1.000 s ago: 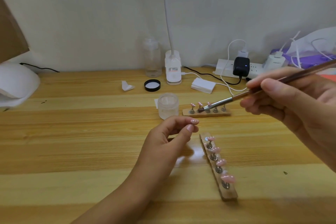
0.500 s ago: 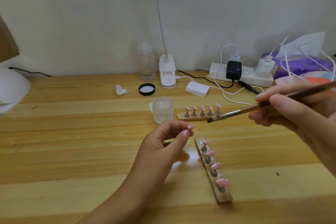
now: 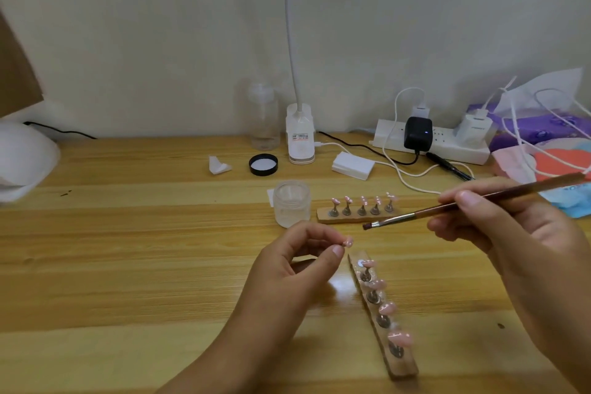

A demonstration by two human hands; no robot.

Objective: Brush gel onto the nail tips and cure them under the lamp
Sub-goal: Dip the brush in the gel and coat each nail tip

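My left hand [image 3: 287,269] pinches a small pink nail tip [image 3: 348,241] between thumb and fingers, raised above the table. My right hand [image 3: 508,233] grips a brown brush [image 3: 447,206] whose dark bristles [image 3: 367,226] hover just right of that tip without touching it. A wooden holder strip [image 3: 403,365] with several pink nail tips on metal stands lies below the hands, running toward me. A second holder strip [image 3: 323,217] with several tips lies farther back. An open clear gel jar [image 3: 291,206] stands left of it. The white curing lamp [image 3: 22,163] sits at the far left edge.
A black jar lid [image 3: 263,164], a folded white paper scrap [image 3: 219,166], a white pad block [image 3: 352,165], a clear bottle [image 3: 263,118] and a desk lamp base [image 3: 300,137] stand at the back. A power strip [image 3: 460,150] with chargers and cables, plus bags, crowd the back right.
The brush has swung down from the far holder strip toward the tip in my left hand. The view has tilted, so everything sits lower in frame.
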